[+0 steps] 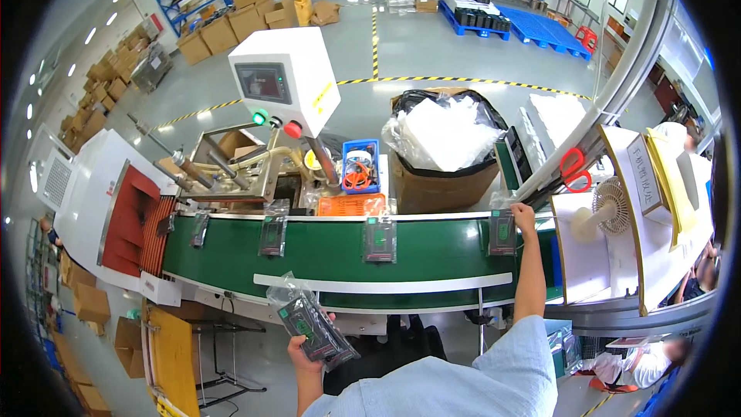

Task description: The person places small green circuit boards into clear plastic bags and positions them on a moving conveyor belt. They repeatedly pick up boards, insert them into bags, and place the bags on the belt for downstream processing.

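My left hand (304, 354) is closed around a small stack of black flat packages in clear plastic bags (309, 328), held in front of my body on the near side of the belt. My right arm reaches out to the right end of the green conveyor belt (332, 251). There my right hand (524, 218) pinches the upper right corner of a bagged black package (502, 232) lying on the belt. More bagged packages lie spaced along it: one in the middle (380, 239), one left of that (273, 234), and a small one at the far left (200, 230).
A white guide rail (386, 286) runs along the near side. Behind the belt stand a control box (285, 77), a blue bin (360, 166), an orange tray (351, 205) and a lined carton (440, 189). Red scissors (573, 170) and a small fan (610, 208) are at right.
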### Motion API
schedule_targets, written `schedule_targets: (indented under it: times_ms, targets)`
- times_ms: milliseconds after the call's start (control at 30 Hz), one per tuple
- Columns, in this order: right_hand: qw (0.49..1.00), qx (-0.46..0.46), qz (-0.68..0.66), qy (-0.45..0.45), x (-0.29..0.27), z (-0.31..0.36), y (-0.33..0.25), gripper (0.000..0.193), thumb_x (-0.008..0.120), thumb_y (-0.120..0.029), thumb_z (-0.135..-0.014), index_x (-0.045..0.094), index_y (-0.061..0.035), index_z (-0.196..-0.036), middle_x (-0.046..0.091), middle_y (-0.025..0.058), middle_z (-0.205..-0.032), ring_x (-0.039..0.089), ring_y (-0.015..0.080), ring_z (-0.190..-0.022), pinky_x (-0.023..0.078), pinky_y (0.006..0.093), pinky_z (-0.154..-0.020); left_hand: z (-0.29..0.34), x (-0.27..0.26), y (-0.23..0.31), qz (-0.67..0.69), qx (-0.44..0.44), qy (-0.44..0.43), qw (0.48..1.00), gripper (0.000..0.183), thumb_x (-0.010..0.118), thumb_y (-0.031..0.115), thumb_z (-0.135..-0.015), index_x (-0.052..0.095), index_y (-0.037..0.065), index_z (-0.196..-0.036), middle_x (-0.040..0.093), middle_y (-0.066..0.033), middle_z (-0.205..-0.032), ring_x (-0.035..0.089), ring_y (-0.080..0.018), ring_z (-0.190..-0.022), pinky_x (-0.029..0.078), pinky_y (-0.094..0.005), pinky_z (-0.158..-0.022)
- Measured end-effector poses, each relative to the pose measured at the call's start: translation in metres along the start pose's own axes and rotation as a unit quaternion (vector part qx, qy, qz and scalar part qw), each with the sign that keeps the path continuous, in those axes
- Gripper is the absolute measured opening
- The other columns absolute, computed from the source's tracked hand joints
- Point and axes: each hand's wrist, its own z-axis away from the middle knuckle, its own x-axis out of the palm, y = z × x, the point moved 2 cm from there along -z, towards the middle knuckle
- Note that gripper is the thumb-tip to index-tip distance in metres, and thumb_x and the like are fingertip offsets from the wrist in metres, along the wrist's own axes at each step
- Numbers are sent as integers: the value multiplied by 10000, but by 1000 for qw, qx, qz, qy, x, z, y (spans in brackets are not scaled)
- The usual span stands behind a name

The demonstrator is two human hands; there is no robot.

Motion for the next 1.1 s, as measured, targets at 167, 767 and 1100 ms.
schedule_targets:
  times_ms: [167,767,1100]
  targets:
    - [1000,4,19,-11,72,11,-3,245,575,-265,-777,660,-40,-828,626,164,-706,612,276,-701,458,374,-658,5,5,-6,5,-34,33,999,693,547,196,-581,405,-39,-1217,520,-273,-1095,536,-400,-1010,426,-533,-885]
    - [973,-145,129,-122,121,129,-159,313,588,-296,-800,604,9,-871,538,204,-910,509,370,-849,411,445,-752,-1,-25,-26,1,-160,26,987,493,572,164,-785,420,-28,-1213,531,-216,-1141,546,-341,-1037,421,-509,-904]
    - [759,-35,-255,-598,127,289,-284,246,579,-194,-860,623,18,-976,596,19,-812,515,73,-734,422,221,-661,1,-7,-34,-102,-173,-5,980,426,542,151,-838,425,9,-1222,556,-144,-1121,575,-245,-998,461,-395,-874]
